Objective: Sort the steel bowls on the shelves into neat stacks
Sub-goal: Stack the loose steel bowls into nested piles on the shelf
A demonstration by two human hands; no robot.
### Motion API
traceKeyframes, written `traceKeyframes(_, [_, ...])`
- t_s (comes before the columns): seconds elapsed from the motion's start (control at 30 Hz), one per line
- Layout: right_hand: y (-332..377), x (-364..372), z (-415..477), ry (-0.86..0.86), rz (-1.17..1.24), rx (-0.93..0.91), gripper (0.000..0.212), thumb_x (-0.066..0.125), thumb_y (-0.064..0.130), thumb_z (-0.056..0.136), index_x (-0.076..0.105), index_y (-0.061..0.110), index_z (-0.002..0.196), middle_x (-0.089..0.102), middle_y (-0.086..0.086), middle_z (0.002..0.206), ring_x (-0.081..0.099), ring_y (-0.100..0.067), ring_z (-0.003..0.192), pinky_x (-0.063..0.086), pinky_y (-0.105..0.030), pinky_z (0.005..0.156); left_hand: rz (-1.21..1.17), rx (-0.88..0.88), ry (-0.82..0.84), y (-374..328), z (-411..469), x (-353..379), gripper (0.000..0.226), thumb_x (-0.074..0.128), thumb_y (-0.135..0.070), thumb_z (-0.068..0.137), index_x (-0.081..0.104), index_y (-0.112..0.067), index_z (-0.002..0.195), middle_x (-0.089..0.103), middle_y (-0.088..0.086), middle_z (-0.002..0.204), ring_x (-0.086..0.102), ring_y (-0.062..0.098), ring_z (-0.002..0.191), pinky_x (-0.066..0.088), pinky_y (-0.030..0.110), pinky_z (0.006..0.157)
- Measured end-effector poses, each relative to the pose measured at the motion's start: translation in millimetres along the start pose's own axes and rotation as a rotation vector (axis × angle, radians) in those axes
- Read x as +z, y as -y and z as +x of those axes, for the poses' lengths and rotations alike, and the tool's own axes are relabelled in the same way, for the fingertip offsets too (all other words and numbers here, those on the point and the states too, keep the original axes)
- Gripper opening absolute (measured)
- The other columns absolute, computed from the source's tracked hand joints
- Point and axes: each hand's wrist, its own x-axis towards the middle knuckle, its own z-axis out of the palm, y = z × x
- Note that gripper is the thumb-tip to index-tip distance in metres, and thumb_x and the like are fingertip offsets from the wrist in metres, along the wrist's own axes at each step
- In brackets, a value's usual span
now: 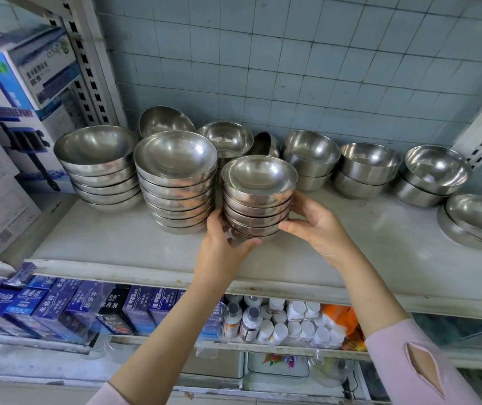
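A stack of several small steel bowls [258,197] stands at the middle of the white shelf [123,244]. My left hand [222,244] holds its lower left side, thumb under the base. My right hand [313,223] grips its right side. Just left of it is a taller stack of wider bowls [175,179], and further left another wide stack [99,168]. Loose bowls [225,138] and short stacks [311,159] line the back wall. More short stacks [368,171] [435,173] sit to the right, and one [479,217] at the far right edge.
Cardboard boxes [9,118] fill the shelf bay to the left, behind a slotted upright [88,62]. The lower shelf holds blue boxes [58,308] and white bottles [277,320]. A tiled wall [292,68] backs the shelf.
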Motion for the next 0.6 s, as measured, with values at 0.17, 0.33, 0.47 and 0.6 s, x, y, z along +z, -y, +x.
traceKeyframes(0.17, [-5.4,6.7,-3.8,-0.039,0.005,-0.001,0.064,0.07,-0.009,0.085,0.05,0.013,0.142,0.061,0.01,0.135,0.054,-0.004,0.13,0.049,-0.023,0.099,-0.009,0.01,0.044,-4.8,2.5,-1.0,0.086,0.082,-0.029,0.073,0.034,-0.009,0.142,0.058,0.003,0.13,0.055,0.012,0.111,0.043,0.019,0.088])
traceKeyframes(0.33, [-3.5,9.6,-7.1,-0.051,-0.02,0.015,0.064,0.07,-0.006,0.086,0.049,0.011,0.144,0.06,0.008,0.138,0.054,-0.002,0.13,0.046,-0.032,0.109,0.018,0.0,0.04,-9.0,-0.7,-5.1,0.087,0.08,-0.035,0.075,0.033,-0.016,0.145,0.058,-0.007,0.121,0.056,0.009,0.106,0.043,0.022,0.088])
traceKeyframes(0.47, [0.9,11.8,-10.7,-0.025,-0.032,0.041,0.076,0.076,0.012,0.083,0.041,0.019,0.151,0.051,0.01,0.148,0.045,-0.002,0.138,0.042,-0.039,0.114,0.02,-0.026,0.03,-11.9,-11.6,-21.8,0.065,0.075,-0.029,0.082,0.044,-0.015,0.138,0.058,-0.011,0.113,0.06,0.013,0.105,0.048,0.017,0.085])
traceKeyframes(0.6, [4.5,25.1,-16.7,-0.041,-0.071,0.091,0.104,0.085,0.042,0.064,0.031,0.037,0.153,0.044,0.025,0.149,0.039,0.004,0.139,0.044,-0.036,0.111,0.338,0.399,-0.322,-19.4,-19.6,-71.8,0.02,0.064,-0.006,0.09,0.066,-0.011,0.109,0.068,-0.002,0.1,0.061,0.021,0.091,0.048,0.026,0.082])
